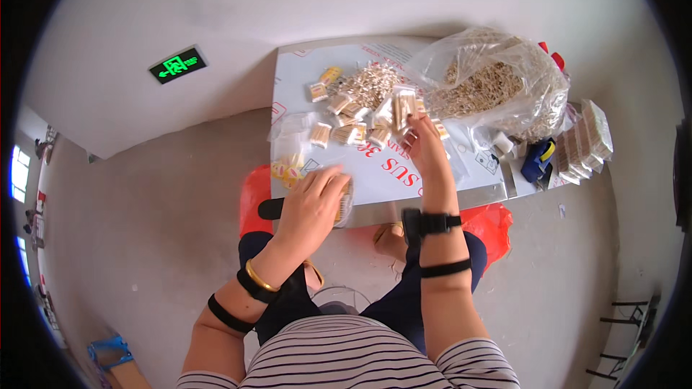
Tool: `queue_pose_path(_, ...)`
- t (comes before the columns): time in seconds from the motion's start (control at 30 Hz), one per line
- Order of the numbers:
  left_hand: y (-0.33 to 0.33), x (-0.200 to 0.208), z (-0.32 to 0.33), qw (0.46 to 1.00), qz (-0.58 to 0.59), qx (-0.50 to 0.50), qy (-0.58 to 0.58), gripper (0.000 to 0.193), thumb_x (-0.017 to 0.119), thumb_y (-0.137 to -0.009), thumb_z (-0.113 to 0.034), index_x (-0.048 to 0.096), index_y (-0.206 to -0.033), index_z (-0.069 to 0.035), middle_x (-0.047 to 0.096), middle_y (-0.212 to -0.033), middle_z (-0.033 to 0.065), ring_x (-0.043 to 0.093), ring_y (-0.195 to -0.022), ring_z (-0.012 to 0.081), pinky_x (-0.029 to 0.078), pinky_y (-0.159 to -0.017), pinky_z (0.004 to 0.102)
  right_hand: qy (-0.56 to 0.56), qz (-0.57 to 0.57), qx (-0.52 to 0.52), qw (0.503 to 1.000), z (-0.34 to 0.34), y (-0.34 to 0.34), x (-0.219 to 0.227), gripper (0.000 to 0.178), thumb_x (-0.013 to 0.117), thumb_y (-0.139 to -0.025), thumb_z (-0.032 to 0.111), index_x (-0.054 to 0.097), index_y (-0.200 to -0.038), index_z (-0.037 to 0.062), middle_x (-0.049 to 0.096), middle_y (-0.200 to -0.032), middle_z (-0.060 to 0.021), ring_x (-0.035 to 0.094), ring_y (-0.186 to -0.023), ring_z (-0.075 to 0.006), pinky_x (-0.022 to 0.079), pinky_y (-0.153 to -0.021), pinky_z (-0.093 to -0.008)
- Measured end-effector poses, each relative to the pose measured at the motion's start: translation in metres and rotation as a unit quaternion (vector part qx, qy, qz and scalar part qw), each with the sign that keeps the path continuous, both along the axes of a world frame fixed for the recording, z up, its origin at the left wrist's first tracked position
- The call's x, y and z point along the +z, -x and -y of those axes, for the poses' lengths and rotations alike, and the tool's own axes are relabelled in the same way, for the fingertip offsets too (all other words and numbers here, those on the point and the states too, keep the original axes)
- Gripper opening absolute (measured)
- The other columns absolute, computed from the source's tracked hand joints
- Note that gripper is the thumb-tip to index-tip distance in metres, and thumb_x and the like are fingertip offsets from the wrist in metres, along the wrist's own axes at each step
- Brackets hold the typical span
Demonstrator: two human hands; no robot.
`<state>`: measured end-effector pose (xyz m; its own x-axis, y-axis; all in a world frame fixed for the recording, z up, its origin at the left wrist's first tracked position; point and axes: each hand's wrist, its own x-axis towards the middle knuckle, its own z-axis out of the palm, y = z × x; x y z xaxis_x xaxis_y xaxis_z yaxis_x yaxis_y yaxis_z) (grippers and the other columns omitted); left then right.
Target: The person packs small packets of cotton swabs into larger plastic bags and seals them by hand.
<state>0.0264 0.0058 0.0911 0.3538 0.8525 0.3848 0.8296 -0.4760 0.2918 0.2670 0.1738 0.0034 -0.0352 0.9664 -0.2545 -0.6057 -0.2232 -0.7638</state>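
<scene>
1. Two bare hands work over a grey table (295, 72) with red lettering; take its middle as a clock's centre, twelve toward the wall.
2. At four o'clock, the right hand (425, 145) is narrow, thumb and fingers pinching a packet (405, 104) of tan sticks.
3. That held packet is near the centre, just toward one, above other packets (344, 133) that lie jumbled toward nine and ten.
4. Between seven and eight, the left hand (311, 202) is bent over a clear tub (348, 202) at the table's near edge (whether it grips, I cannot tell).
5. Loose sticks (371, 83) are heaped at eleven, right behind the packets.
6. Between two and three, a big clear bag (497, 94) gapes, full of more sticks.
7. Past that bag, between three and four, sits a blue tape dispenser (537, 160); stacked packs (590, 137) stand farther out at three.
8. Clear sleeves (294, 130) lie at nine, with yellow cards (288, 173) at eight.
9. A black rounded thing (271, 209) juts beside the left hand, also near eight (its kind is unclear).
10. Red plastic (494, 227) shows below the edge between four and five.
11. Between nine and ten, on the wall, glows a green sign (178, 65).
</scene>
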Motion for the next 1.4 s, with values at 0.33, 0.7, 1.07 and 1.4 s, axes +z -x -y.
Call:
queue_pose_path(0.33,0.004,0.048,0.021,0.968,0.059,0.019,-0.242,0.038,0.08,-0.072,-0.004,0.06,-0.104,-0.009,0.059,-0.13,0.0089,0.06,-0.121,0.0289,0.048,-0.1,0.0444,-0.15,-0.01,0.212,0.966,0.15,0.045,0.128,0.025,0.06,-0.1,0.017,0.057,-0.124,0.0133,0.062,-0.116,0.0033,0.056,-0.111,-0.0102,0.044,-0.096,-0.0311)
queue_pose_path(0.7,0.005,0.021,0.056,0.738,0.66,-0.04,0.131,0.017,0.069,-0.097,-0.01,0.055,-0.103,-0.003,0.07,-0.093,0.0041,0.066,-0.089,0.0074,0.053,-0.074,0.0256,-0.319,0.159,-0.005,0.934,0.191,0.044,0.136,0.013,0.067,-0.097,0.004,0.056,-0.103,0.0044,0.069,-0.102,-0.0043,0.067,-0.092,-0.0128,0.052,-0.083,-0.027)
queue_pose_path(1.07,0.0,0.045,0.084,0.705,0.697,-0.092,0.094,0.054,0.074,-0.094,-0.01,0.045,-0.138,0.0,0.063,-0.124,0.0104,0.062,-0.116,0.0152,0.052,-0.096,0.032,-0.539,0.548,-0.188,0.612,0.229,0.098,0.137,0.042,0.081,-0.068,0.001,0.064,-0.106,0.0067,0.062,-0.112,-0.0115,0.059,-0.097,-0.0327,0.049,-0.082,-0.0423)
queue_pose_path(1.4,0.024,0.05,0.096,0.724,0.662,-0.129,0.147,0.041,0.07,-0.097,-0.01,0.057,-0.133,0.004,0.067,-0.122,0.0077,0.064,-0.11,0.0125,0.051,-0.099,0.0311,-0.443,0.353,-0.02,0.824,0.229,0.096,0.142,0.039,0.081,-0.083,0.007,0.062,-0.116,0.0014,0.057,-0.102,-0.0098,0.056,-0.092,-0.0203,0.047,-0.088,-0.0329)
